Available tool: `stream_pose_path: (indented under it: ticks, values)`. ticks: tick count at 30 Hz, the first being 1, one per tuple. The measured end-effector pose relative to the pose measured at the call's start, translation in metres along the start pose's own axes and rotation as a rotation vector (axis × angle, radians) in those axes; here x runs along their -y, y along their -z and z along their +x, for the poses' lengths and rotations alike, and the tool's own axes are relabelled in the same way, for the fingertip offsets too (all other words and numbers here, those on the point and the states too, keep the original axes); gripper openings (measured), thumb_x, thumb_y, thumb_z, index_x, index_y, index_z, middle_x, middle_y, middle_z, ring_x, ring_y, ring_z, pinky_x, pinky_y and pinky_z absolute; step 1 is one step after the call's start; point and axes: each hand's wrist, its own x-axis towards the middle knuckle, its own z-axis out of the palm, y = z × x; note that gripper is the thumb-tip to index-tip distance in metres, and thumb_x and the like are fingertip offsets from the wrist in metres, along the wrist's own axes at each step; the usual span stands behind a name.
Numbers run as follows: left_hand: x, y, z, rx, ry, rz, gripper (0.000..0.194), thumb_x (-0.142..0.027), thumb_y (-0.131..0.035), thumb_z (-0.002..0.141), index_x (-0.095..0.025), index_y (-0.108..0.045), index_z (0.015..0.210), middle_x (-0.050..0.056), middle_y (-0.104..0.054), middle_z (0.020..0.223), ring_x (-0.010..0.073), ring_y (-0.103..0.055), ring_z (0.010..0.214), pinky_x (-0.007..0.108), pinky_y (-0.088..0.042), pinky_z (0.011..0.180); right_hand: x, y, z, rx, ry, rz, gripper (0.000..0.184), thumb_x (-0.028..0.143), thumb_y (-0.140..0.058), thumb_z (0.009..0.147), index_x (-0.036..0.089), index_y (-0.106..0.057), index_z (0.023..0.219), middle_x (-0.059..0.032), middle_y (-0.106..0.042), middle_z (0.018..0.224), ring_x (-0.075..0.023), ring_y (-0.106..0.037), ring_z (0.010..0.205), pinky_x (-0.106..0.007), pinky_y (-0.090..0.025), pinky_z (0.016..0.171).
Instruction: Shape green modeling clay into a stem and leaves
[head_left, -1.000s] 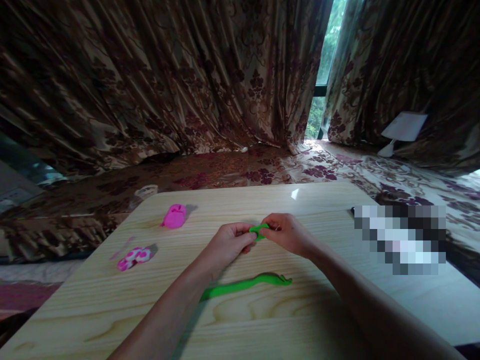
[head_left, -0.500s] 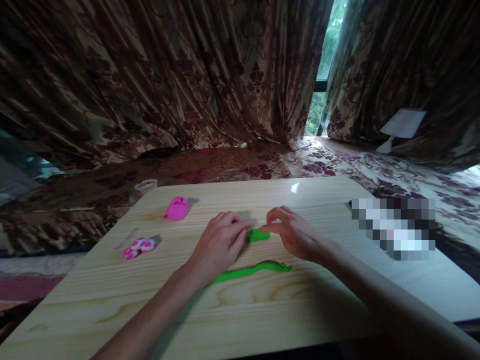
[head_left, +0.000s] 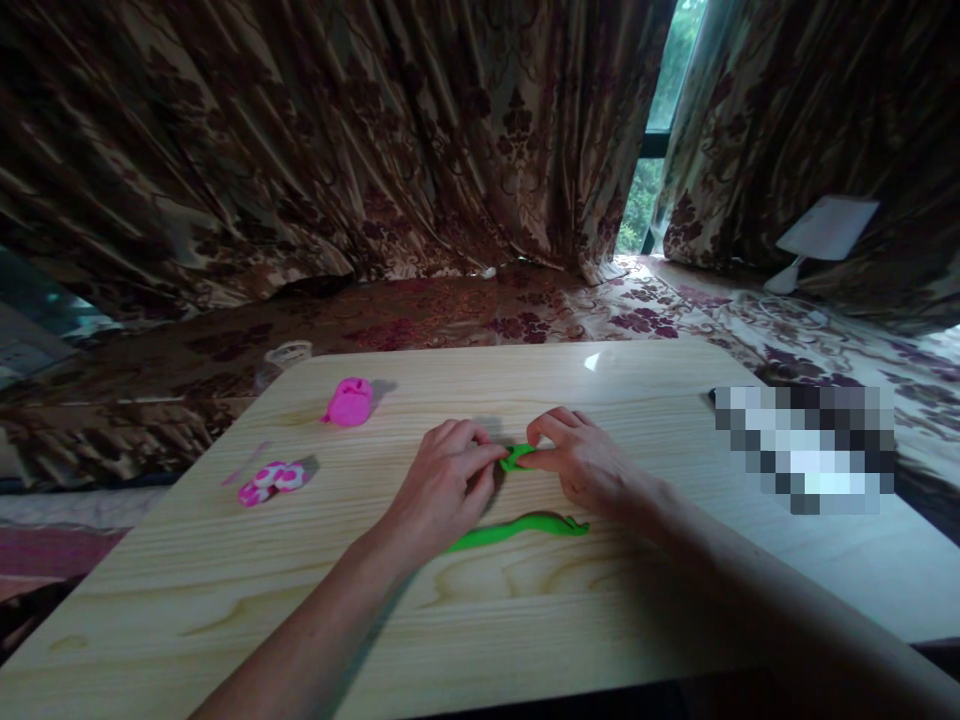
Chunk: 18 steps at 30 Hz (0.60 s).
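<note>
A small flat piece of green modelling clay (head_left: 516, 459) lies between my two hands over the middle of the table. My left hand (head_left: 452, 482) pinches its left end with thumb and forefinger. At its right end my right hand (head_left: 576, 457) has thumb and fingers closed on it, the other fingers curled. Nearer to me rests a long wavy strip of green clay (head_left: 525, 526), its left part hidden behind my left hand and its right tip ragged.
On the wooden table (head_left: 315, 600) at the left are a pink clay lump (head_left: 351, 402), rounded pink-and-white pieces (head_left: 273, 481) and a thin pinkish strip (head_left: 247, 463). A blurred-out object (head_left: 806, 450) lies at the right edge. Behind stand a white lamp (head_left: 829, 228) and patterned curtains (head_left: 450, 130).
The left thumb and forefinger have moved right onto the green piece, which now looks bent and more covered by the fingers. The whole view has shifted slightly.
</note>
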Motion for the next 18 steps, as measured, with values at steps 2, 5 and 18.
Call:
stream_pose_path:
  ticks: [2,5,18]
  values:
    - [-0.0006,-0.0009,0.0006,-0.004,-0.004,-0.002,0.029,-0.012,-0.048,0.081,-0.023,-0.064,0.103,0.006,-0.057,0.095,0.0210,-0.050,0.092,0.038,-0.039,0.082,0.0008,0.0003,0.0009,-0.001,0.004,-0.001,0.046,-0.003,-0.047,0.073,0.027,-0.068,0.101,-0.0057,-0.054,0.104,-0.0211,-0.042,0.102,-0.036,-0.036,0.087]
    - [-0.0008,-0.0020,0.0008,-0.016,0.013,-0.012,0.030,-0.011,-0.049,0.080,-0.023,-0.061,0.105,0.006,-0.058,0.093,0.0208,-0.051,0.091,0.038,-0.039,0.082,0.0014,0.0008,-0.0006,-0.012,-0.003,0.014,0.049,-0.003,-0.047,0.071,0.028,-0.067,0.104,-0.0055,-0.053,0.108,-0.0208,-0.042,0.101,-0.036,-0.037,0.087]
    - [0.0009,-0.0070,0.0027,-0.016,0.061,-0.019,0.026,-0.014,-0.054,0.077,-0.022,-0.059,0.101,0.004,-0.063,0.090,0.0206,-0.053,0.089,0.036,-0.038,0.083,0.0051,0.0009,0.0002,-0.054,-0.035,0.010,0.042,0.000,-0.045,0.076,0.023,-0.067,0.102,-0.0076,-0.054,0.107,-0.0214,-0.043,0.100,-0.036,-0.037,0.086]
